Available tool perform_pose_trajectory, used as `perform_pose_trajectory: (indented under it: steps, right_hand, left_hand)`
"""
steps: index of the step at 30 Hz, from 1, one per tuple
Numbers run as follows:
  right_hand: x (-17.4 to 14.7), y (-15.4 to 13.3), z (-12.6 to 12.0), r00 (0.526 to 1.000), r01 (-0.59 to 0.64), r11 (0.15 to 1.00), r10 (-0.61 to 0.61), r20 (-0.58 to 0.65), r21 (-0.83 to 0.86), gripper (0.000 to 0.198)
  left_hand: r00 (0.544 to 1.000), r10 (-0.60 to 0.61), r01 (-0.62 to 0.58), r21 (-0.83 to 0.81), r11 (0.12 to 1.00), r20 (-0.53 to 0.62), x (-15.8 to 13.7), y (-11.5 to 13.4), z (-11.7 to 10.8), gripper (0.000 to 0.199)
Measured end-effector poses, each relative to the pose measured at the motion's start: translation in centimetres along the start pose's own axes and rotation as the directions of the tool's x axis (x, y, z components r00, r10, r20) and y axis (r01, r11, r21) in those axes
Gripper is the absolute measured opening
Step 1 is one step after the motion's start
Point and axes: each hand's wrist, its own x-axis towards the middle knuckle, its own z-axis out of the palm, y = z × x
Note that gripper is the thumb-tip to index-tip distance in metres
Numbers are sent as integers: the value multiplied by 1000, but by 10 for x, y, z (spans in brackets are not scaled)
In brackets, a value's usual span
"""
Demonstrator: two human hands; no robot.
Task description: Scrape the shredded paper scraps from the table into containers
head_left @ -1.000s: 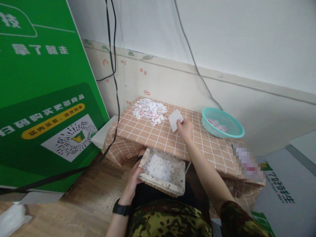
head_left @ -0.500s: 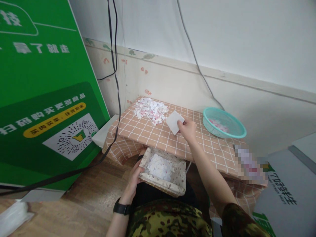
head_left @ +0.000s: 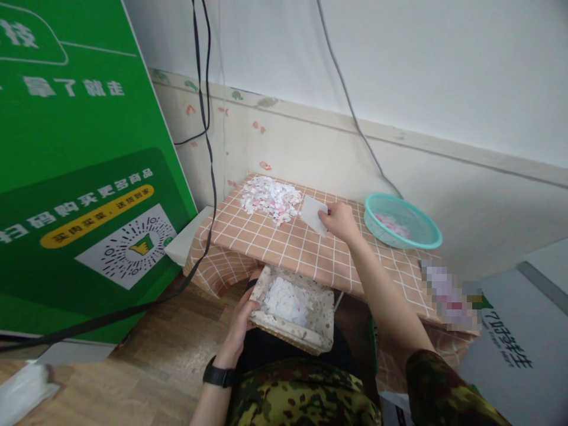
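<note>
My left hand (head_left: 242,322) grips the left wall of a cloth-lined basket (head_left: 327,313), holding it just below the table's front edge. Torn white paper scraps (head_left: 286,300) lie inside the basket. Above the tabletop, my right hand (head_left: 339,220) pinches a flat white card (head_left: 313,214) between thumb and fingers. The card is tilted, its left edge close to a heap of white and pinkish paper scraps (head_left: 271,198) on the table. Whether the card touches the cloth I cannot tell.
A brown checked cloth covers the table (head_left: 261,239). A turquoise plastic colander (head_left: 402,236) with pinkish scraps stands at the right. A black cable (head_left: 213,177) hangs at the left before a green panel (head_left: 89,136). A grey cable (head_left: 350,100) runs down the wall.
My right hand has shifted slightly right and upward, and the card has turned in it. My left hand and the basket have stayed in place.
</note>
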Motion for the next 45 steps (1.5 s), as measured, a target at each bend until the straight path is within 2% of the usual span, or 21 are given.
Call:
perform_pose_trajectory:
  steps: [3, 5, 9, 15, 32, 41, 45]
  right_hand:
    - [2, -1, -16, 994, 86, 995, -83, 69, -42, 25]
    - [4, -1, -17, 993, 105, 992, -102, 56, -66, 27]
    - [11, 0, -3, 999, 48, 990, -51, -17, -130, 31]
    - [15, 9, 9, 1000, 27, 984, -23, 21, -174, 28]
    - [1, 20, -17, 997, 59, 996, -56, 55, -59, 28]
    - [-13, 23, -18, 997, 58, 997, -60, 48, 54, 28]
    - [-15, 23, -18, 995, 50, 992, -59, 83, 115, 30]
  left_hand:
    - [1000, -5, 5, -1, 1000, -7, 0, -1, 0, 54]
    - [1000, -4, 4, -5, 1000, -3, 0, -1, 0, 53]
    - [1000, 3, -2, -6, 1000, 17, 1, -1, -1, 54]
    - [1000, 5, -5, -4, 1000, 13, 2, -4, -3, 56]
    - [1000, -6, 6, -6, 1000, -7, 1, -2, -1, 54]
    - [1000, 7, -7, -7, 1000, 22, 2, -4, -2, 54]
    - [1000, 6, -6, -15, 1000, 16, 2, -5, -3, 54]
